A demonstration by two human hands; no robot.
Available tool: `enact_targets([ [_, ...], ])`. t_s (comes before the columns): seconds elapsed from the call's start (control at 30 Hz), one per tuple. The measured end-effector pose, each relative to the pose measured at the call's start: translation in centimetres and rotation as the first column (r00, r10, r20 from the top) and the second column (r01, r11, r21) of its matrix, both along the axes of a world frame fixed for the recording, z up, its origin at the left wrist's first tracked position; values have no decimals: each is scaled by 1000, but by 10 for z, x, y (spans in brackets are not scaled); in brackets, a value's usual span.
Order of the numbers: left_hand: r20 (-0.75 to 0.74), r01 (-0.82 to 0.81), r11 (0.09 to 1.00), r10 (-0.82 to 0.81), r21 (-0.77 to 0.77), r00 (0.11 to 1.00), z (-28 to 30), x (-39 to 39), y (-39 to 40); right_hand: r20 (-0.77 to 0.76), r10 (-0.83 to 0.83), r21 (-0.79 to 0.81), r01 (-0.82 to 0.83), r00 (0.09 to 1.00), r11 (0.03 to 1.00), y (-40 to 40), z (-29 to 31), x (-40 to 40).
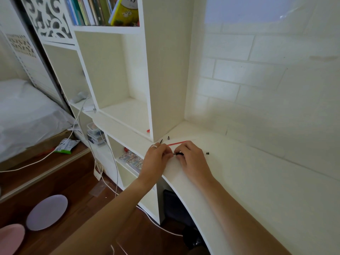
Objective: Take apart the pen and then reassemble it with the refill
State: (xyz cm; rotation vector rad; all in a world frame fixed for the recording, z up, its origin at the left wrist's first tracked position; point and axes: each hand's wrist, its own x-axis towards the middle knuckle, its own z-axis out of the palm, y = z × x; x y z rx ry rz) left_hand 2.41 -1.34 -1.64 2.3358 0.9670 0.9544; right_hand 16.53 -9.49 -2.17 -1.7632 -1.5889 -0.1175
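While the left hand [157,155] pinches one end of the pen's black part [179,154], the right hand [189,157] grips the other, long axis running left-right between them over the desk [248,181]. The red refill [177,143] lies just behind, nearer the right hand, with a small black piece [207,153] further right.

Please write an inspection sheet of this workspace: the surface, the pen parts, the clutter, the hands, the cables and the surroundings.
Surface: white desk, curved front edge.
Job's things: black pen piece held between both hands; red refill lying behind them; small dark parts loose on the desk.
Clutter: nothing seen beyond the pen parts.
Grippers: left hand and right hand pinch the piece.
Cables: white cables hang beside the shelves.
Surroundings: bookshelf, books, bed, two plates on the floor.
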Motion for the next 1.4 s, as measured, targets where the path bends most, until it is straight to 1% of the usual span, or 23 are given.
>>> enact_targets([
  [0.3,-18,11,999,-10,39,1000,-4,6,9,-12,-57,3,57,998,998,2,-3,1],
  [0.4,23,-26,999,25,45,999,3,13,14,-14,-73,14,73,997,997,2,-4,1],
  [0.47,23,-90,989,88,121,996,11,19,21,-16,-85,12,86,996,996,3,-4,1],
  [0.53,-55,-138,962,155,236,986,24,23,27,-17,-98,9,98,995,995,3,-4,1],
  [0.57,-118,-130,949,170,288,978,30,26,30,-20,-103,10,103,995,995,3,-4,1],
  [0.67,-322,4,926,127,377,938,37,36,42,-25,-112,11,112,993,994,2,-4,0],
  [0.77,-445,77,920,113,385,888,38,45,52,-28,-122,9,122,992,992,3,-5,0],
  [0.87,-508,101,920,115,378,854,35,51,57,-29,-128,13,128,991,992,4,-6,1],
  [0.97,-537,99,923,126,371,834,33,52,58,-21,-135,12,136,991,991,3,-6,1],
  [1.03,-509,105,919,113,380,854,33,50,57,-19,-137,6,137,990,991,3,-6,2],
  [1.1,-448,115,912,81,394,890,32,48,57,-13,-135,0,135,991,991,3,-5,1],
  [1.2,-310,90,912,43,401,950,31,45,56,-4,-134,-7,134,991,991,2,-4,1],
  [1.23,-233,59,928,30,367,972,31,44,55,-1,-137,-13,137,991,990,2,-4,1],
  [1.33,6,-20,988,19,152,1000,31,39,47,11,-153,-17,153,988,988,1,-3,1],
  [1.4,83,-28,999,26,25,996,26,31,40,20,-172,-16,172,985,985,1,-3,1],
])
